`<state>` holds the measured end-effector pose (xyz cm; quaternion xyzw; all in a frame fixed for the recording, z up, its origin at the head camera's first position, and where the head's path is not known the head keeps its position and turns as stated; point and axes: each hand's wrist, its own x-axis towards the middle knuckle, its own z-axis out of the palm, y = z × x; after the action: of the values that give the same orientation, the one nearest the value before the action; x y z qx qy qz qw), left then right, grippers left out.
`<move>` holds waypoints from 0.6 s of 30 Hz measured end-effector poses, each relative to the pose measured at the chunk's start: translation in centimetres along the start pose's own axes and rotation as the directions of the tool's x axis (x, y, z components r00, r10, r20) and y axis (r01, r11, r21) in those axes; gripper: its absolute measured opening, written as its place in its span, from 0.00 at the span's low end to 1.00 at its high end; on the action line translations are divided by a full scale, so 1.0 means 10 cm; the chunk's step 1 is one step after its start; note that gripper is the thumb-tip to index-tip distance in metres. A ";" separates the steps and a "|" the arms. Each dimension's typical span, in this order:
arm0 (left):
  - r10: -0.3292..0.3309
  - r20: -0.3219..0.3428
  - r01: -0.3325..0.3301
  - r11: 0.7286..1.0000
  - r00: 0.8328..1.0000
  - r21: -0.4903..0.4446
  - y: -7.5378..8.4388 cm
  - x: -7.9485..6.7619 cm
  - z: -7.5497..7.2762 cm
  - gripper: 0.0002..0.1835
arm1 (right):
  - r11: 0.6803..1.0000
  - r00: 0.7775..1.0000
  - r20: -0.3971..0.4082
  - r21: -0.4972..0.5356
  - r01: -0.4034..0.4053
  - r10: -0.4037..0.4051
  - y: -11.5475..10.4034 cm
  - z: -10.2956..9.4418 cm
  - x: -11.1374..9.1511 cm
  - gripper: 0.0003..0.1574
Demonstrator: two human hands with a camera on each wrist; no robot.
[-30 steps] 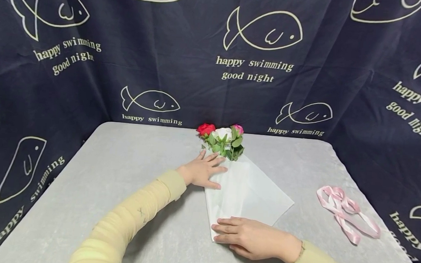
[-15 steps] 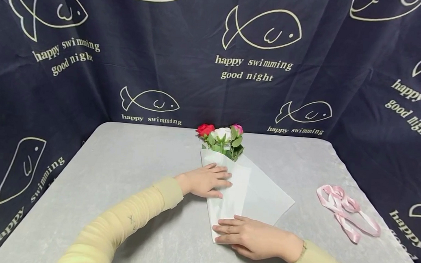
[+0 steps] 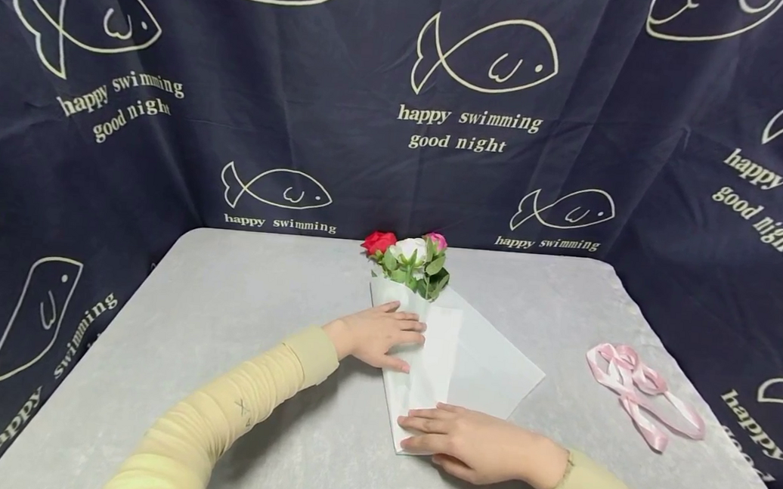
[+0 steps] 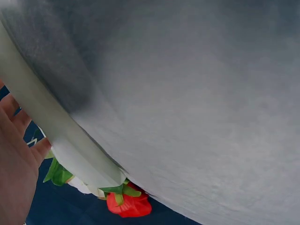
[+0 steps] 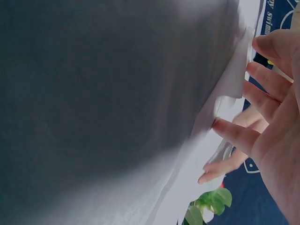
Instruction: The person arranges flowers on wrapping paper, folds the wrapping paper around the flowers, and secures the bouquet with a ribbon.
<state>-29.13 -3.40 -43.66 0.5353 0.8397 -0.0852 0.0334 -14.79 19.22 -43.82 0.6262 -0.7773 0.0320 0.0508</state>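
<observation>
A sheet of white wrapping paper (image 3: 492, 365) lies on the table, its left side folded over the flower stems, which are hidden inside. From its top stick out a red rose (image 3: 379, 244), a white rose (image 3: 410, 252) and a pink flower (image 3: 437, 241) with green leaves. My left hand (image 3: 380, 335) rests with spread fingers on the upper part of the fold. Near the pointed bottom end, my right hand (image 3: 476, 444) presses the paper with extended fingers. The left wrist view shows the folded paper edge (image 4: 77, 145) beside the hand, with the red rose (image 4: 129, 205) beyond.
To the right, a loosely looped pink ribbon (image 3: 647, 395) lies on the grey table cover (image 3: 280, 282). A dark blue curtain (image 3: 360, 106) printed with fish and lettering stands behind the table and along both sides.
My left hand has slid down the fold, away from the flowers, uncovering the paper's upper edge. The right hand stays at the bottom end.
</observation>
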 end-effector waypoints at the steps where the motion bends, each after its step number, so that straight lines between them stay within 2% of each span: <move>1: 0.000 0.004 0.000 1.000 1.000 -0.015 0.00 -0.02 0.00 0.38 | 1.000 1.000 -0.013 0.002 0.008 -0.008 0.01 0.00 0.00 0.27; 5: 0.005 0.003 -0.005 0.999 1.000 -0.054 0.01 -0.05 0.02 0.44 | 1.000 0.999 -0.039 -0.009 0.020 -0.020 0.03 0.00 -0.02 0.25; 8: 0.020 -0.013 -0.021 0.999 1.000 -0.039 0.05 -0.06 0.04 0.45 | 0.999 0.999 -0.033 -0.045 0.008 -0.009 0.01 0.00 -0.03 0.24; 13: 0.058 -0.048 -0.057 0.998 0.997 0.020 0.15 -0.09 0.02 0.40 | 0.995 0.999 -0.039 -0.102 -0.018 0.014 -0.04 0.01 -0.02 0.22; 18: 0.109 -0.105 -0.101 0.992 0.989 0.074 0.28 -0.13 -0.05 0.31 | 0.993 0.998 -0.055 -0.117 -0.014 0.007 -0.05 0.04 -0.02 0.24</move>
<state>-26.02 -3.34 -43.29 0.5836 0.8074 -0.0829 -0.0263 -14.26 19.25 -44.22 0.6170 -0.7794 0.0038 0.1087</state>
